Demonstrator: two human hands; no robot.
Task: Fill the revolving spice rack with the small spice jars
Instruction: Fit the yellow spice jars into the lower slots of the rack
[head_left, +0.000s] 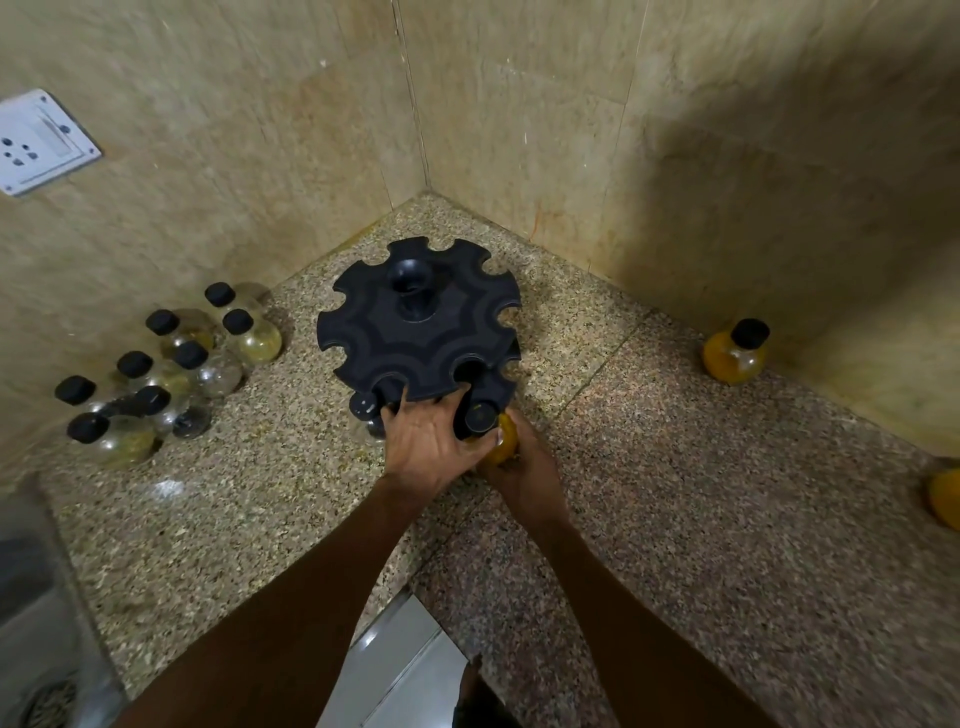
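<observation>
The black revolving spice rack (415, 332) stands in the counter's corner, its notched top tier bare. My left hand (431, 447) grips the near rim of that top tier. My right hand (524, 478) holds an orange-filled jar (501, 441) with a black cap at the rack's near lower tier. Another black-capped jar (363, 408) sits in the lower tier just left of my left hand. Several black-capped jars (171, 364) with pale or clear contents are grouped on the counter to the left.
An orange-filled jar (735, 353) stands by the right wall, and another orange one (945, 499) shows at the right edge. Tiled walls meet behind the rack. A wall socket (36, 140) is at the upper left. A steel sink (36, 623) lies at the lower left.
</observation>
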